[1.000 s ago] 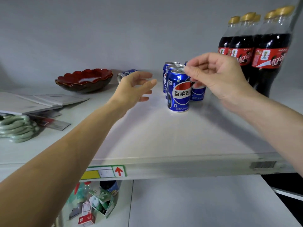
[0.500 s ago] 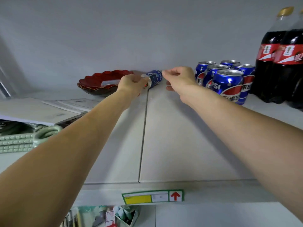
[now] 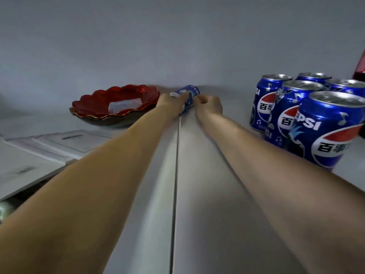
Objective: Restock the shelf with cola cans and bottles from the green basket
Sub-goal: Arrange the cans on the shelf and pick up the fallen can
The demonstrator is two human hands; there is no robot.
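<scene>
A blue Pepsi can [image 3: 189,94] lies on its side at the back of the white shelf [image 3: 197,194], against the rear wall. My left hand [image 3: 171,104] grips its left end, the fingers wrapped over the can. My right hand [image 3: 209,105] is at the can's right end with curled fingers touching it. Several upright blue Pepsi cans [image 3: 284,113] stand in a cluster at the right. The edge of a cola bottle [image 3: 359,70] shows at the far right. The green basket is out of view.
A red scalloped bowl [image 3: 116,104] sits just left of the lying can. Flat white booklets [image 3: 69,143] lie at the left of the shelf. A seam [image 3: 175,184] runs down the shelf between my forearms.
The camera has moved closer and rightwards along the shelf. Both hands have reached from the upright cans to the lying can at the back and closed on its two ends.
</scene>
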